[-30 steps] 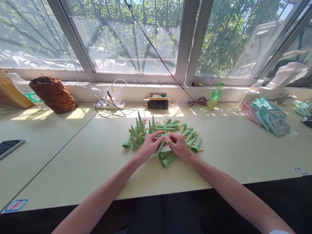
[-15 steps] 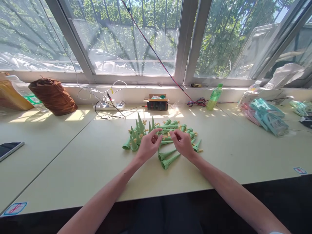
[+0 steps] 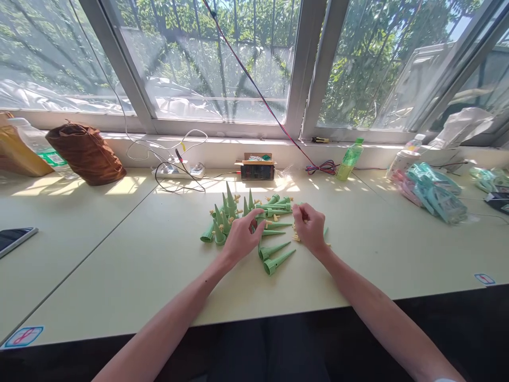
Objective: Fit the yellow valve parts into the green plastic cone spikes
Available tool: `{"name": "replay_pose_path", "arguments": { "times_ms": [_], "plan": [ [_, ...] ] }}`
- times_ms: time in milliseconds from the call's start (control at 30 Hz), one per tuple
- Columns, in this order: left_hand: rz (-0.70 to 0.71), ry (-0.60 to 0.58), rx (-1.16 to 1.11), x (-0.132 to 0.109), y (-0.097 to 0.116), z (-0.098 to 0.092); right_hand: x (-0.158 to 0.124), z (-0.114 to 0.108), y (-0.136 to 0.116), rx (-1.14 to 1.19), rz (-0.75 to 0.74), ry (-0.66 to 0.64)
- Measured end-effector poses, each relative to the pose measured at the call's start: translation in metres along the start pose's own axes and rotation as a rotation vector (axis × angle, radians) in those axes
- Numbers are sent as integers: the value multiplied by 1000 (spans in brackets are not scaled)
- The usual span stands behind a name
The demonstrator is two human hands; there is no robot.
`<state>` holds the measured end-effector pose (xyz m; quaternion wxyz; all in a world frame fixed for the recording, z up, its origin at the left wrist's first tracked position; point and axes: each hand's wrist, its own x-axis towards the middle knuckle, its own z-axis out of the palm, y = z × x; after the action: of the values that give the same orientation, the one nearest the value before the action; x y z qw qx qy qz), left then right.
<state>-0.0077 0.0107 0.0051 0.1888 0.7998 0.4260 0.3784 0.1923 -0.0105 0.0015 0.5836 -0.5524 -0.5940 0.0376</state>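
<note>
My left hand [image 3: 243, 233] is closed around a green cone spike, whose wide collar shows at the fingertips while its tip points down toward me. To its right, my right hand [image 3: 310, 227] is curled, fingers pressed together; what it holds, if anything, is hidden. Several green cones [image 3: 228, 204] stand upright left of my left hand. More green cones [image 3: 278, 261] lie on their sides in front of and between the hands. Small tan valve pieces [image 3: 296, 237] show beside my right hand and among the cones.
A small black box [image 3: 257, 171], a power strip with cables [image 3: 178, 168] and a green bottle [image 3: 350, 159] line the back of the table [image 3: 382, 254]. At the left are a brown bag [image 3: 85, 154] and a phone [image 3: 16, 239]; teal plastic packs [image 3: 437, 193] lie at the right.
My right hand has moved away from my left hand to the right, over the cones on that side. My left hand stays nearly in place with its cone.
</note>
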Motion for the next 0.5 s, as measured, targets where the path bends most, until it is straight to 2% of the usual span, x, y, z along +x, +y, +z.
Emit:
{"name": "replay_pose_path", "arguments": {
  "times_ms": [133, 367, 500],
  "plan": [
    [58, 17, 89, 0, 0, 1, 1, 0, 1, -1, -4, -9],
    [135, -81, 291, -5, 1, 6, 5, -3, 0, -13, -18, -19],
    [134, -125, 330, -6, 1, 7, 11, -6, 8, -51, -30, -91]
  ]
}}
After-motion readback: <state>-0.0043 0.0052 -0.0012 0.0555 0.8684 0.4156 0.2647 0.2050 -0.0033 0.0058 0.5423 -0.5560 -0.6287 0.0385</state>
